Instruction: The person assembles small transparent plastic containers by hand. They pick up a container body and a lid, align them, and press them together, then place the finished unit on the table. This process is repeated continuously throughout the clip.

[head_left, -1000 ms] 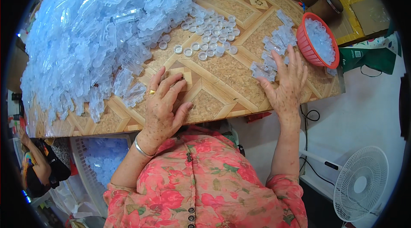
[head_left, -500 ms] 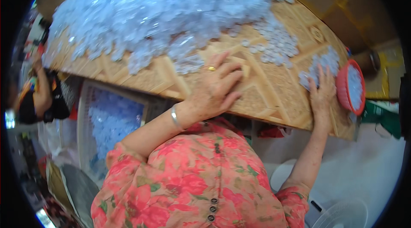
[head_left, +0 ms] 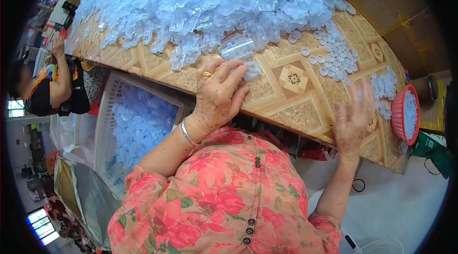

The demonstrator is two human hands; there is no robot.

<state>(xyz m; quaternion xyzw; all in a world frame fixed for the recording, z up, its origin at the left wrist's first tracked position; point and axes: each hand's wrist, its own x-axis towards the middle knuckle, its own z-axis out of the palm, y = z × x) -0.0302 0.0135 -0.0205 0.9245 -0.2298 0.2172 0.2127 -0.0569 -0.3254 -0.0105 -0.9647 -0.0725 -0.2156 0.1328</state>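
A big heap of clear, bluish plastic pieces (head_left: 200, 10) covers the far part of the patterned table (head_left: 296, 106). At its near edge lies a larger clear tube-shaped piece (head_left: 237, 47). My left hand (head_left: 217, 92), with a ring and a bracelet, is bent over the table edge beside it. Its fingertips reach a small clear piece (head_left: 252, 69), while the thumb stays apart from the fingers. My right hand (head_left: 353, 118) hovers over the right side, fingers spread and slightly blurred, nothing visible in it. Small round clear caps (head_left: 336, 56) lie beyond it, and small clear parts (head_left: 384, 84) to its right.
A red bowl (head_left: 398, 113) of clear pieces stands at the table's right edge. Below left is a white crate (head_left: 106, 125) filled with bluish pieces. Cardboard (head_left: 420, 34) rises at the right. Another person (head_left: 47, 87) sits at the far left. A fan (head_left: 381, 247) is below right.
My right hand has lifted off the small parts beside the red bowl and drawn back leftward. My left hand has shifted slightly left, its fingers now at a small clear piece.
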